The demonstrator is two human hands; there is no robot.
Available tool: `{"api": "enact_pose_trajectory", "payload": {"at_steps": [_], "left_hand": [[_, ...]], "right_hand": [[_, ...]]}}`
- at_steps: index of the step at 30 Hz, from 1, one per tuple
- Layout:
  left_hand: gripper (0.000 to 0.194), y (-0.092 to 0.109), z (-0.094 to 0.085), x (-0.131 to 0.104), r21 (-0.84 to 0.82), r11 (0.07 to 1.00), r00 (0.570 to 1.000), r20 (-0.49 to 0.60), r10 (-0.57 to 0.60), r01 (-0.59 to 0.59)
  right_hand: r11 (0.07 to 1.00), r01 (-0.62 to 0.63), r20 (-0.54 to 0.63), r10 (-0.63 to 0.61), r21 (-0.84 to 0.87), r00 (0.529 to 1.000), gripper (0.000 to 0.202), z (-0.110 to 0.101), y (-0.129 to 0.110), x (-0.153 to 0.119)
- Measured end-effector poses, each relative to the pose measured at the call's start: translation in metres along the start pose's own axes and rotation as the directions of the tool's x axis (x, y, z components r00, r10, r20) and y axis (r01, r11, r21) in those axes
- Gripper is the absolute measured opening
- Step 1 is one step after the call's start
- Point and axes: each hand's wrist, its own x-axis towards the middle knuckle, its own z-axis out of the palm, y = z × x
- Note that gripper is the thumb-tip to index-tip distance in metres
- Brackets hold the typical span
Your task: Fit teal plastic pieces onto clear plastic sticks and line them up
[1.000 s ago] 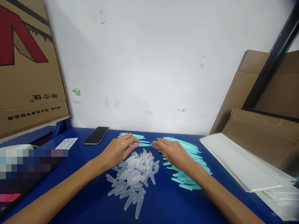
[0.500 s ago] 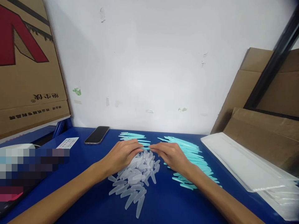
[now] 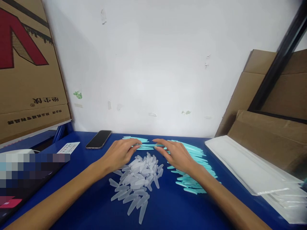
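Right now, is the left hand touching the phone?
Apart. The head view shows it: bare blue table runs between the phone and the left hand.

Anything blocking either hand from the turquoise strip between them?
Nothing visible. The left hand pinches one end of the turquoise strip; the right hand has thumb and finger parted at the other. The frosted pile lies nearer the camera.

1. Table (image 3: 168,207): blue.
2. Centre: frosted pieces (image 3: 140,179), loose heap.
3. Right of heap: teal sticks (image 3: 200,163), larger group; smaller group behind heap.
4. Rear left: phone (image 3: 99,139); card (image 3: 68,148) beside.
5. Right: white sleeves (image 3: 240,166).
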Motion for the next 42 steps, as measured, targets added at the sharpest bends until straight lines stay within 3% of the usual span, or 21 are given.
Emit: {"api": "enact_pose_trajectory", "payload": {"at_steps": [3, 6, 11, 17, 21, 25, 30, 42], "left_hand": [[0.035, -0.018, -0.004, 0.001, 0.107, 0.987, 0.992, 0.033, -0.122, 0.117], [0.035, -0.033, -0.005, 0.001, 0.128, 0.982, 0.982, 0.106, -0.156, 0.142], [0.034, -0.043, 0.002, -0.001, 0.076, 0.991, 0.972, 0.196, -0.127, 0.114], [0.037, -0.04, 0.007, -0.004, 0.105, 0.985, 0.965, 0.211, -0.157, 0.138], [0.037, -0.031, 0.002, -0.005, 0.081, 0.992, 0.982, 0.157, -0.104, 0.092], [0.032, -0.021, 0.003, -0.003, -0.018, 1.0, 0.976, 0.216, -0.02, 0.025], [0.032, -0.019, 0.01, -0.004, -0.071, 0.997, 0.972, 0.232, 0.045, -0.029], [0.031, -0.023, 0.016, -0.005, -0.078, 0.996, 0.96, 0.28, -0.013, 0.037]], "right_hand": [[0.992, -0.085, -0.071, 0.079, -0.09, 0.994, 0.03, -0.007, 0.02, -0.001], [0.975, -0.179, -0.134, 0.161, -0.133, 0.978, 0.029, -0.012, 0.042, -0.003], [0.955, -0.243, -0.061, 0.236, -0.171, 0.97, 0.037, -0.016, 0.061, -0.004], [0.941, -0.201, 0.135, 0.245, -0.273, 0.96, 0.028, -0.014, 0.071, -0.007], [0.948, -0.177, 0.222, 0.238, -0.264, 0.946, 0.026, -0.017, 0.076, -0.008], [0.95, -0.187, 0.296, 0.259, -0.249, 0.919, 0.021, -0.022, 0.083, -0.008], [0.95, -0.203, 0.34, 0.278, -0.238, 0.899, 0.019, -0.019, 0.088, -0.009], [0.955, -0.173, 0.364, 0.254, -0.24, 0.896, 0.014, -0.014, 0.09, -0.008]]}}
